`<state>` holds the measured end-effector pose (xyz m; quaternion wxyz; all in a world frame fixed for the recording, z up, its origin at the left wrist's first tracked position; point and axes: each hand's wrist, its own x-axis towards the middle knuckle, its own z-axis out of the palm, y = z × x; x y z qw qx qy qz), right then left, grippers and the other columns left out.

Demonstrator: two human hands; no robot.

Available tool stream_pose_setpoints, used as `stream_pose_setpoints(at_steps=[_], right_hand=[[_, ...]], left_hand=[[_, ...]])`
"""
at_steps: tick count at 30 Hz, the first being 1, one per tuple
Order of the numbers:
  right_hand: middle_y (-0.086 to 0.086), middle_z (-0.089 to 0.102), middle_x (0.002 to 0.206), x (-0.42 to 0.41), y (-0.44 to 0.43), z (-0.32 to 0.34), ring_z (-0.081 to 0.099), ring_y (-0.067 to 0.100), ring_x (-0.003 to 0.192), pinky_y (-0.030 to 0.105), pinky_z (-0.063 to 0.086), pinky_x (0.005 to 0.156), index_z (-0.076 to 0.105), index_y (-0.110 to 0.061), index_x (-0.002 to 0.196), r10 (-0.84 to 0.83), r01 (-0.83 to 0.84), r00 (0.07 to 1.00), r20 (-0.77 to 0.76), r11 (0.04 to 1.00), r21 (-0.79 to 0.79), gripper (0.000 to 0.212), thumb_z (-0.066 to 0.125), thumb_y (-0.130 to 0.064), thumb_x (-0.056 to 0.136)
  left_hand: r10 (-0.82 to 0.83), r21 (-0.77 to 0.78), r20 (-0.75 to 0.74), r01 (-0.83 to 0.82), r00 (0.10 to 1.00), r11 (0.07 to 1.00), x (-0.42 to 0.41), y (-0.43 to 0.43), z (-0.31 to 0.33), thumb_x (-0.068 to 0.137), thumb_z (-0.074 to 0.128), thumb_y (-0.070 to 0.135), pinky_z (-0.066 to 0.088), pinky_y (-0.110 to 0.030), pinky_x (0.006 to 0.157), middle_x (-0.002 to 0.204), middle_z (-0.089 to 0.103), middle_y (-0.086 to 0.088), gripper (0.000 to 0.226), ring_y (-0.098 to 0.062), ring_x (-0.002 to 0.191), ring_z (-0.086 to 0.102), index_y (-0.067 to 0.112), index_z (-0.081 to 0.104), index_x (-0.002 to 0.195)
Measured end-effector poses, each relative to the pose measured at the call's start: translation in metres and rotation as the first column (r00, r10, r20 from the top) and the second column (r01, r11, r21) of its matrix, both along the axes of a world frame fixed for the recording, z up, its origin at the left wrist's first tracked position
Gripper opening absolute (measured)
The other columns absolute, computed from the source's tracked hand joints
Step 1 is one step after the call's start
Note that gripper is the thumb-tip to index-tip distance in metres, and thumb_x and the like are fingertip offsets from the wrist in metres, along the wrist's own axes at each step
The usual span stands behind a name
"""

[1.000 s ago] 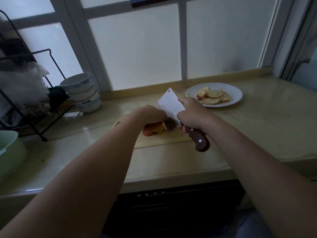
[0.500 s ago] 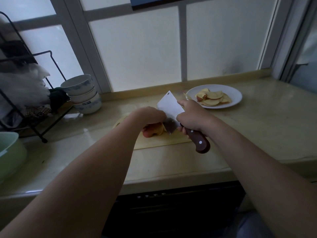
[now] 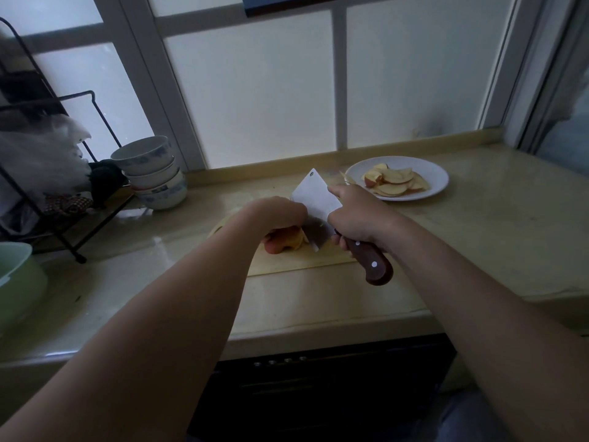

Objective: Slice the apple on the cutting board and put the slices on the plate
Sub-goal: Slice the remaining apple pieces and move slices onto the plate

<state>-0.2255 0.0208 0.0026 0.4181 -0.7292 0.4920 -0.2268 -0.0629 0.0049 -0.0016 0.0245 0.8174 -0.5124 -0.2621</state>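
Note:
A piece of red-skinned apple (image 3: pixel 282 240) lies on the pale cutting board (image 3: pixel 296 263) at the counter's middle. My left hand (image 3: pixel 277 213) covers the apple from above, fingers curled over it. My right hand (image 3: pixel 357 218) grips the brown wooden handle of a cleaver (image 3: pixel 314 199), index finger stretched along the blade's spine. The blade stands on edge right beside the apple's cut face. Several apple slices (image 3: pixel 395 183) sit on the white plate (image 3: pixel 438 178) at the back right.
Stacked white-and-blue bowls (image 3: pixel 153 173) stand at the back left beside a black wire rack (image 3: pixel 47 173). A green bowl (image 3: pixel 16 282) sits at the left edge. The counter's front edge (image 3: pixel 318 327) runs just below the board, above a dark appliance front.
The cleaver blade has shifted slightly down against the apple. Both hands stay where they were on the board.

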Motion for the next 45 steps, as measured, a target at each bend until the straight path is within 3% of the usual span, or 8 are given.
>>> stream_pose_setpoints(at_steps=[5,10,21,26,33,35,38,45], right_hand=[[0.012,0.07,0.076,-0.011,0.006,0.002,0.062,0.012,0.05,0.023,0.048,0.042,0.024,-0.03,0.164,0.006,-0.006,1.0,-0.009,1.0,0.013,0.077,0.04,0.002,0.097],[0.013,0.07,0.076,-0.015,0.012,0.001,0.061,0.012,0.047,0.021,0.046,0.04,0.023,-0.031,0.164,0.002,-0.002,1.0,0.005,1.0,0.02,0.077,0.039,0.002,0.097],[0.013,0.069,0.082,0.002,0.005,-0.001,0.057,0.006,0.038,0.02,0.046,0.041,0.022,-0.027,0.165,0.002,-0.002,1.0,-0.028,1.0,-0.014,0.075,0.04,0.002,0.098],[0.014,0.07,0.084,0.002,0.005,0.0,0.06,0.011,0.048,0.021,0.047,0.041,0.02,-0.027,0.165,0.012,-0.014,0.997,-0.074,0.999,-0.029,0.074,0.04,0.0,0.099],[0.014,0.073,0.085,0.019,0.002,-0.009,0.067,0.019,0.057,0.03,0.056,0.05,0.041,-0.018,0.151,0.023,-0.035,0.988,-0.153,0.996,-0.082,0.064,0.043,0.001,0.09],[0.015,0.073,0.085,0.026,0.0,-0.012,0.07,0.025,0.065,0.034,0.056,0.054,0.051,-0.013,0.137,0.033,-0.049,0.982,-0.187,0.995,-0.083,0.051,0.044,0.002,0.088],[0.014,0.072,0.09,0.036,-0.004,-0.016,0.069,0.026,0.07,0.03,0.047,0.05,0.058,-0.01,0.126,0.05,-0.07,0.972,-0.228,0.994,-0.08,0.041,0.054,0.001,0.087],[0.013,0.068,0.1,0.036,-0.004,-0.017,0.065,0.024,0.072,0.031,0.047,0.052,0.054,-0.014,0.133,0.054,-0.077,0.968,-0.245,0.994,-0.084,0.044,0.051,-0.002,0.091]], left_hand=[[0.03,-0.032,-0.018,-0.031,0.999,0.999,-0.004,0.007,0.003,0.093,0.05,0.02,0.025,-0.022,0.052,0.049,0.039,-0.004,0.028,-0.018,0.045,0.03,0.016,0.043,0.066],[0.071,-0.021,0.02,-0.07,0.997,0.997,-0.007,0.012,0.001,0.098,0.048,0.016,0.02,-0.025,0.052,0.034,0.03,0.002,0.037,-0.016,0.049,0.025,0.019,0.033,0.065],[0.037,-0.035,-0.097,-0.04,0.995,0.999,-0.016,0.025,0.015,0.093,0.055,0.022,0.028,-0.012,0.036,0.036,0.041,0.0,0.027,-0.012,0.024,0.032,0.013,0.048,0.069],[0.071,-0.04,-0.081,-0.075,0.994,0.996,-0.021,0.028,0.017,0.098,0.052,0.02,0.028,-0.01,0.032,0.03,0.037,0.0,0.03,-0.011,0.019,0.031,0.013,0.043,0.07],[0.079,-0.046,-0.056,-0.081,0.995,0.996,-0.024,0.03,0.02,0.095,0.051,0.02,0.024,-0.01,0.036,0.041,0.036,0.0,0.026,-0.012,0.022,0.028,0.016,0.039,0.072],[0.041,-0.054,-0.041,-0.043,0.998,0.998,-0.026,0.031,0.021,0.093,0.051,0.018,0.024,-0.015,0.041,0.039,0.035,0.0,0.026,-0.013,0.03,0.03,0.015,0.039,0.069],[0.027,-0.046,-0.046,-0.029,0.999,0.998,-0.025,0.03,0.02,0.097,0.049,0.014,0.029,-0.024,0.052,0.06,0.04,-0.003,0.027,-0.019,0.052,0.037,0.014,0.043,0.07],[0.077,-0.058,-0.059,-0.081,0.995,0.995,-0.024,0.027,0.018,0.1,0.046,0.019,0.031,-0.025,0.052,0.063,0.04,-0.005,0.025,-0.017,0.052,0.036,0.013,0.042,0.076]])
